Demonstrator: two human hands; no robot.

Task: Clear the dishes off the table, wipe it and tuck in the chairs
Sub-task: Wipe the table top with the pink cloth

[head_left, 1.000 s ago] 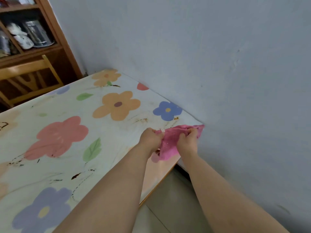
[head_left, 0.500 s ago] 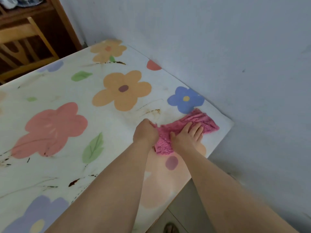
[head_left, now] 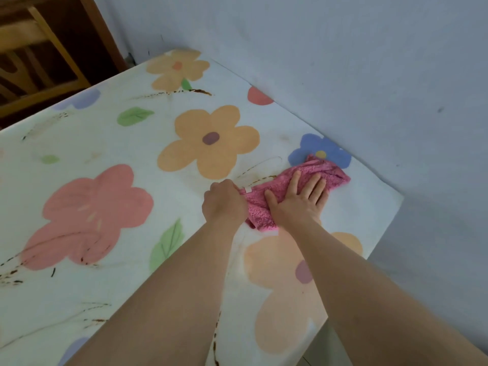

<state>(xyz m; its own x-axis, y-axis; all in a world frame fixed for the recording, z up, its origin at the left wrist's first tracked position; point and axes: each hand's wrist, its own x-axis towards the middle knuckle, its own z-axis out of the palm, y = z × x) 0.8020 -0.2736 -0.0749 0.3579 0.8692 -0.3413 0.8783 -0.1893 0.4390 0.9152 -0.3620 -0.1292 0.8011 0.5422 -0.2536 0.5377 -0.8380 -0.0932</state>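
A pink cloth lies bunched on the flower-print table near its right corner, by the wall. My right hand rests flat on top of the cloth with fingers spread. My left hand is closed in a fist, pinching the cloth's left end where a small white tag shows. Brown streaks mark the tabletop just above the cloth and at the left and near edges.
A grey wall runs along the table's far right side. A wooden chair stands at the far left end of the table, with a dark wooden cabinet behind it. Floor shows past the table's near right edge.
The cloth has gone from being held bunched at the table corner to lying on the tabletop. My right hand opened flat on it. The view tilted down toward the table.
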